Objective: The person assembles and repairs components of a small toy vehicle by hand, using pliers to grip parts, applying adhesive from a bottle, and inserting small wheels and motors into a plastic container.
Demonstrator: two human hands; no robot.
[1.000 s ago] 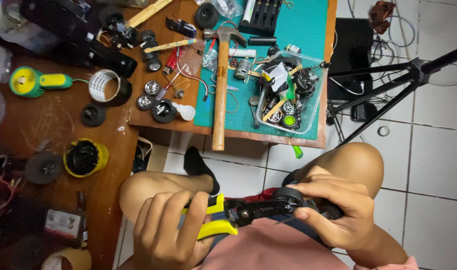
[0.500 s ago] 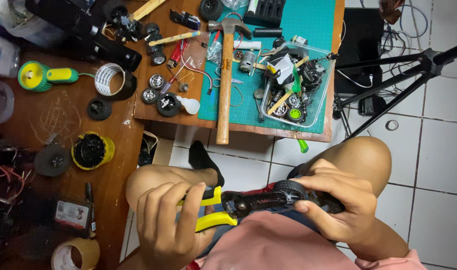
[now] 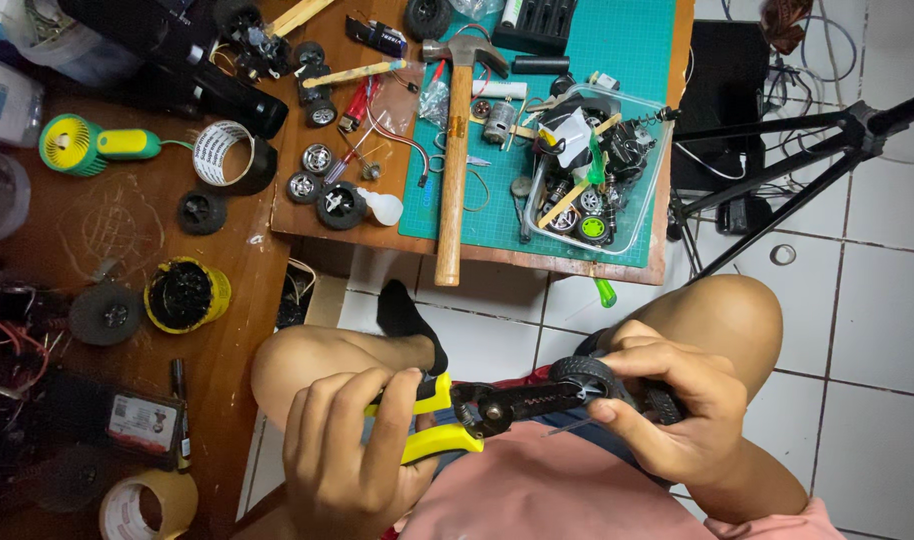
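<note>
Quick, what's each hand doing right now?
Left hand: closed on the yellow-handled pliers.
Right hand: closed around a small black wheel.

1 hammer [image 3: 455,160], 1 pliers [image 3: 477,412], 2 tape rolls [image 3: 227,155] [image 3: 147,505]

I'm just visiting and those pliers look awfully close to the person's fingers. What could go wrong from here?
1. The left hand squeezes the yellow-handled black pliers, whose tip points at the small black rubber wheel gripped in the right hand; a slip might pinch a finger.
2. The wooden-handled claw hammer overhangs the table edge above the bare knees; a bump could knock it down.
</note>
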